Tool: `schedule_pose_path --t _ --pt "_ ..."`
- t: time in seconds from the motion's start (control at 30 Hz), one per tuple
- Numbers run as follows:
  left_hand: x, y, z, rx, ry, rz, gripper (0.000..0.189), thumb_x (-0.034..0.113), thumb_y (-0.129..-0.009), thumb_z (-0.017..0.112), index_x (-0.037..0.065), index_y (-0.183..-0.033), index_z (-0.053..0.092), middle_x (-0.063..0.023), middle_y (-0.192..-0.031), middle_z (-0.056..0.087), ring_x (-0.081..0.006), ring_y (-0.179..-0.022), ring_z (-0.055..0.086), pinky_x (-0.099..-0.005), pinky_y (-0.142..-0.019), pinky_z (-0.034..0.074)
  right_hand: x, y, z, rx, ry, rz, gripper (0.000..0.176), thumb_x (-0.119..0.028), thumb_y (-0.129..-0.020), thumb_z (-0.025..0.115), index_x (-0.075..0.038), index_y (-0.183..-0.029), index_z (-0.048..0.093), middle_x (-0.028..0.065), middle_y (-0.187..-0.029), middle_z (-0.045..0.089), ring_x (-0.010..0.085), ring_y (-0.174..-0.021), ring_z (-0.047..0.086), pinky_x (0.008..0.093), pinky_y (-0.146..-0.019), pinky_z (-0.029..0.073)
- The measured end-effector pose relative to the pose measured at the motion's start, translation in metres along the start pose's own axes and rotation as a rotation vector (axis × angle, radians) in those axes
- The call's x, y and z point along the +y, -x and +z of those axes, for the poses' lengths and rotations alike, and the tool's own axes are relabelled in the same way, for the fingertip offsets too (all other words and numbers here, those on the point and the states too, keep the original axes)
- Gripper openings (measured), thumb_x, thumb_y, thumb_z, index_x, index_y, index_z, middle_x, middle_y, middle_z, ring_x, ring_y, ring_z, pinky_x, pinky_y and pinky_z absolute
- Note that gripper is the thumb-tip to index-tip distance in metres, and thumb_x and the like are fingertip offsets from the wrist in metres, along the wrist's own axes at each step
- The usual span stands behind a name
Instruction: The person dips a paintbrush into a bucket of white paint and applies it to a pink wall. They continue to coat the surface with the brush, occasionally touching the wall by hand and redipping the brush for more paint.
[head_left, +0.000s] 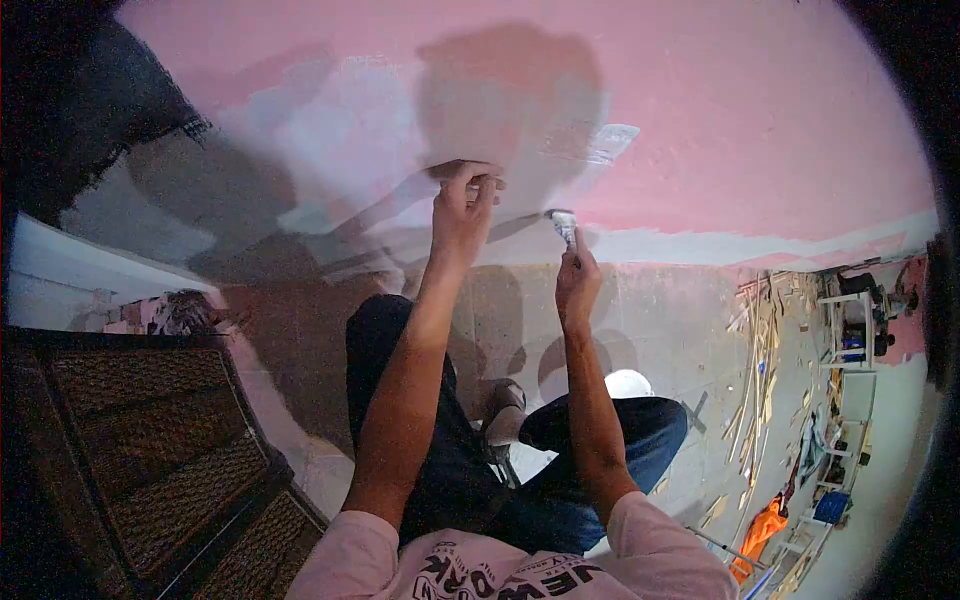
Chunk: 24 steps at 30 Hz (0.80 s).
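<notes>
My right hand (577, 285) is closed around the handle of a paintbrush (564, 226), its bristles whitish and close to the lower part of the pink wall (740, 120). Up and to the left, my left hand (465, 205) is at the wall with its fingers curled together; whether anything is in them is hidden. White paint patches (345, 125) overlap the pink around both hands, and a whitish band (700, 246) runs along the wall's foot. Shadows of my head and arms fall across this area.
A dark chair-like piece with woven panels (150, 420) stands at lower left. Behind my right knee shows a white round container (628, 383). Wood strips (757, 350) and scraps litter the tiled floor at right, with an orange cloth (762, 535) and white shelving (850, 330) farther off.
</notes>
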<state>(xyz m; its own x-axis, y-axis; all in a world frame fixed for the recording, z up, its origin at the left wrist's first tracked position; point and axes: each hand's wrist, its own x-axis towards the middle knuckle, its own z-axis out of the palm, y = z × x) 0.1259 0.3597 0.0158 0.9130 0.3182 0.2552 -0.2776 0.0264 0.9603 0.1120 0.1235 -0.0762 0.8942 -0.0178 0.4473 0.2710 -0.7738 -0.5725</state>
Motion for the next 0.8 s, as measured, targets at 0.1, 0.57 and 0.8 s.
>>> schedule_pose_path --t 0.1,0.57,0.8 --pt "-0.003 -0.006 0.001 0.025 0.001 0.029 0.019 0.013 -0.102 0.056 0.001 -0.111 0.067 -0.0131 -0.1 0.074 -0.0218 -0.089 0.073 -0.0344 -0.078 0.059 -0.016 0.014 -0.027 0.151 -0.082 -0.113 0.041 0.003 -0.1 0.055 -0.005 -0.14 0.062 0.017 -0.092 0.064 0.0246 -0.076 0.058 0.0345 -0.072 0.051" --pt "-0.008 -0.003 0.001 0.043 0.067 0.051 0.021 0.017 -0.102 0.057 0.001 -0.112 0.066 -0.0121 -0.097 0.075 -0.0221 -0.085 0.073 -0.0347 -0.078 0.057 -0.063 -0.028 -0.027 0.142 0.023 -0.149 0.044 0.001 -0.099 0.055 -0.008 -0.142 0.06 0.0199 -0.088 0.06 0.0338 -0.079 0.06 0.0411 -0.073 0.05" --pt "-0.004 -0.006 -0.016 -0.005 0.056 0.039 0.019 0.011 -0.103 0.056 0.0 -0.115 0.066 -0.0101 -0.102 0.072 -0.0192 -0.093 0.071 -0.0324 -0.081 0.059 -0.062 0.001 -0.054 0.066 0.101 -0.099 0.036 -0.003 -0.1 0.057 -0.006 -0.135 0.066 0.0228 -0.088 0.064 0.0356 -0.078 0.064 0.0428 -0.073 0.052"
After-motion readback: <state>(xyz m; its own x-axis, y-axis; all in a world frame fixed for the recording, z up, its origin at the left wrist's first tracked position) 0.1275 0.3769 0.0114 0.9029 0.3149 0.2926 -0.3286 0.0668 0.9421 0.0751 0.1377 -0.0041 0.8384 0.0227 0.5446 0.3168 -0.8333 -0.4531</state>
